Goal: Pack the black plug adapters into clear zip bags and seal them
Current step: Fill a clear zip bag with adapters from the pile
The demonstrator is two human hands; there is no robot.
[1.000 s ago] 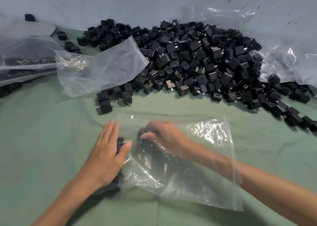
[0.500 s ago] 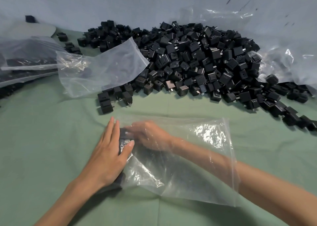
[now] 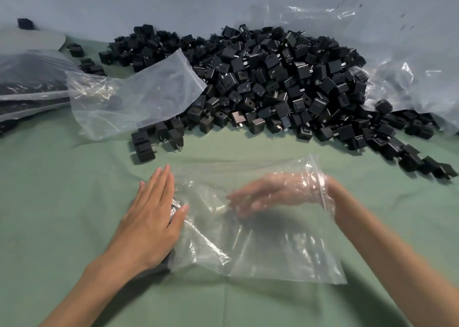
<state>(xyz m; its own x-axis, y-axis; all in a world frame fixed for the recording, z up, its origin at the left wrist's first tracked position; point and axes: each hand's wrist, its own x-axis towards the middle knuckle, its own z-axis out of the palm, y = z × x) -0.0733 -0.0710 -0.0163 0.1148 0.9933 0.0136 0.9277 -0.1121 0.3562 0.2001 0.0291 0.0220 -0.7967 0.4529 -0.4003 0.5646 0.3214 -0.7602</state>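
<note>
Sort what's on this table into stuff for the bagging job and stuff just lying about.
Job: zip bag, adapter pile, left hand, right hand, spare bag, packed bags.
Lying about: plastic sheet, grey disc.

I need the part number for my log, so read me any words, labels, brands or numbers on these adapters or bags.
None: no text can be read here.
Pile of black adapters: any markings too small to read.
Clear bag in front: no print.
Loose bag by the pile: no print.
Filled bags at the left: nothing legible.
</note>
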